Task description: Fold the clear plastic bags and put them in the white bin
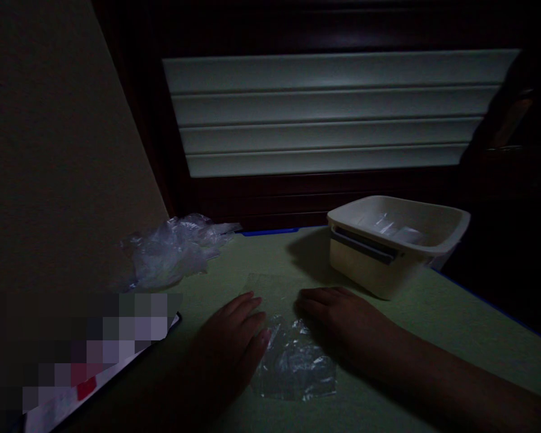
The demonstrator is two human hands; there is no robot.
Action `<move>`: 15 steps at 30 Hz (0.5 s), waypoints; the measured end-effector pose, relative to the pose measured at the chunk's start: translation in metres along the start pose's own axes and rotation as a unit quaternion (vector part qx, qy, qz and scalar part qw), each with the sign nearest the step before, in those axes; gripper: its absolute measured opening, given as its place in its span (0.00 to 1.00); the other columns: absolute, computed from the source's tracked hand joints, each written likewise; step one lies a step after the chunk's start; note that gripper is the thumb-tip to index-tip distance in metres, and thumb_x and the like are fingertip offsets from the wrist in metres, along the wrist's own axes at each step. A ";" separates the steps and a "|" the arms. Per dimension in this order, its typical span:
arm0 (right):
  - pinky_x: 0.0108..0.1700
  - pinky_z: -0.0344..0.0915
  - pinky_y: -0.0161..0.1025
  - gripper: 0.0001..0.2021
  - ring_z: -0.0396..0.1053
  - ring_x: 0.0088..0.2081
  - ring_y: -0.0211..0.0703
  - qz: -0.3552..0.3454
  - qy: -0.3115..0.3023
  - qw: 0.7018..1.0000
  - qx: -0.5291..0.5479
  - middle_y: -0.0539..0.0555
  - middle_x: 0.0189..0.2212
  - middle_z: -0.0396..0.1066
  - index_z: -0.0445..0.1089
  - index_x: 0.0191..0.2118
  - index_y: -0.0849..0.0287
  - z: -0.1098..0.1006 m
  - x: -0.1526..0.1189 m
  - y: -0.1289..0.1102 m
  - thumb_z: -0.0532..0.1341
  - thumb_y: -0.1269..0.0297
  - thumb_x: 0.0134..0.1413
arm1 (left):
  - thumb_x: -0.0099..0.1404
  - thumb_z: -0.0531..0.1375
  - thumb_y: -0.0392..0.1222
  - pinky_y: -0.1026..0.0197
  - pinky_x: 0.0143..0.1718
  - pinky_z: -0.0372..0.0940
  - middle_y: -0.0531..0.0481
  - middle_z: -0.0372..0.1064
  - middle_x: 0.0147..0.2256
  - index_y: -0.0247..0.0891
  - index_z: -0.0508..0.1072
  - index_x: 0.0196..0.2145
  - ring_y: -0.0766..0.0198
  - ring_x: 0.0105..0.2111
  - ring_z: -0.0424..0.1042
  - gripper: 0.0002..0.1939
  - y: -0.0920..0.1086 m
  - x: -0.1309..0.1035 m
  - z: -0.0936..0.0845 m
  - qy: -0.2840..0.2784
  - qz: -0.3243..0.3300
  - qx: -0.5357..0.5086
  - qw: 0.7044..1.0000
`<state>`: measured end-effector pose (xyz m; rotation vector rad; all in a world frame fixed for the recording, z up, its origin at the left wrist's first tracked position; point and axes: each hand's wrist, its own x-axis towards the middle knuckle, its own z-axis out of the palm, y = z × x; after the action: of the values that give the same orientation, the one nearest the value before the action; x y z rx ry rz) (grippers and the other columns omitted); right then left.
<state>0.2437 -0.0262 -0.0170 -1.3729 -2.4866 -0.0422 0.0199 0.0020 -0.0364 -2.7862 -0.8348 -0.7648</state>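
Note:
A clear plastic bag (297,364) lies flat on the green tabletop, its near part wrinkled and shiny. My left hand (234,337) rests at the bag's left side with the fingers stretched out and a little apart. On the far right side of the bag, my right hand (331,310) lies low with its fingers extended and palm down. Neither hand shows anything gripped. The dim light hides the undersides of both hands, so how firmly they press on the bag cannot be made out.
A heap of crumpled clear bags (175,249) lies at the back left by the wall. At the back right stands a cream plastic bin (360,264) with clear plastic inside. A partly blurred, bright-screened device (94,388) is at the left. Behind the table (455,337) is a slatted panel (329,111).

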 end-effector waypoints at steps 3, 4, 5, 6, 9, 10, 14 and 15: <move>0.45 0.62 0.41 0.14 0.69 0.43 0.47 0.008 -0.010 1.000 -0.016 0.60 0.43 0.71 0.70 0.43 0.60 0.001 0.000 0.001 0.55 0.77 0.53 | 0.67 0.44 0.35 0.51 0.44 0.64 0.43 0.69 0.39 0.36 0.69 0.35 0.57 0.42 0.66 0.14 0.001 0.002 -0.003 -0.024 0.005 -0.030 0.999; 0.45 0.62 0.42 0.14 0.69 0.44 0.48 0.009 -0.013 1.000 -0.019 0.60 0.44 0.71 0.70 0.44 0.60 0.001 0.000 0.001 0.55 0.77 0.53 | 0.67 0.44 0.35 0.52 0.41 0.65 0.44 0.69 0.37 0.36 0.69 0.33 0.57 0.39 0.67 0.14 0.003 0.003 -0.005 -0.026 0.008 -0.036 0.999; 0.46 0.62 0.43 0.14 0.69 0.45 0.49 0.009 -0.015 1.000 -0.021 0.61 0.45 0.70 0.70 0.45 0.60 0.001 0.000 0.002 0.55 0.77 0.53 | 0.66 0.44 0.35 0.52 0.39 0.65 0.44 0.69 0.35 0.36 0.69 0.32 0.57 0.36 0.67 0.14 0.004 0.004 -0.007 -0.031 0.009 -0.040 0.999; 0.46 0.62 0.43 0.14 0.68 0.45 0.49 0.008 -0.017 1.000 -0.020 0.60 0.46 0.70 0.70 0.45 0.60 0.002 0.001 0.002 0.55 0.77 0.53 | 0.66 0.44 0.36 0.52 0.37 0.65 0.44 0.69 0.33 0.36 0.69 0.31 0.57 0.34 0.67 0.14 0.006 0.005 -0.010 -0.037 0.008 -0.040 0.998; 0.47 0.62 0.43 0.14 0.69 0.45 0.47 -0.005 -0.013 1.000 -0.005 0.59 0.45 0.71 0.70 0.45 0.59 0.002 0.002 0.001 0.56 0.76 0.53 | 0.65 0.45 0.36 0.51 0.34 0.65 0.46 0.68 0.30 0.36 0.69 0.29 0.58 0.31 0.66 0.14 0.009 0.006 -0.014 -0.052 0.013 -0.036 0.998; 0.47 0.63 0.42 0.14 0.69 0.44 0.47 -0.008 -0.007 1.000 0.001 0.58 0.45 0.71 0.69 0.45 0.59 0.002 0.002 0.001 0.56 0.76 0.53 | 0.65 0.45 0.36 0.51 0.35 0.65 0.45 0.68 0.31 0.36 0.69 0.29 0.57 0.31 0.66 0.14 0.010 0.005 -0.015 -0.049 0.015 -0.031 0.998; 0.46 0.64 0.43 0.17 0.70 0.44 0.47 -0.007 0.016 1.000 0.006 0.59 0.46 0.71 0.68 0.48 0.60 0.001 0.001 -0.001 0.57 0.77 0.52 | 0.65 0.46 0.37 0.49 0.42 0.65 0.41 0.69 0.41 0.34 0.70 0.36 0.54 0.44 0.66 0.13 0.007 0.003 -0.010 -0.003 0.010 -0.011 1.000; 0.46 0.64 0.42 0.18 0.70 0.44 0.47 -0.007 0.022 1.000 0.005 0.59 0.46 0.71 0.68 0.48 0.59 0.001 0.001 -0.001 0.57 0.78 0.50 | 0.66 0.46 0.37 0.49 0.44 0.65 0.40 0.68 0.44 0.33 0.70 0.38 0.54 0.47 0.64 0.14 0.006 0.002 -0.009 0.001 0.006 -0.010 1.000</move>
<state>0.2423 -0.0258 -0.0171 -1.3348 -2.4565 -0.0618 0.0208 -0.0043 -0.0276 -2.8041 -0.8141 -0.7789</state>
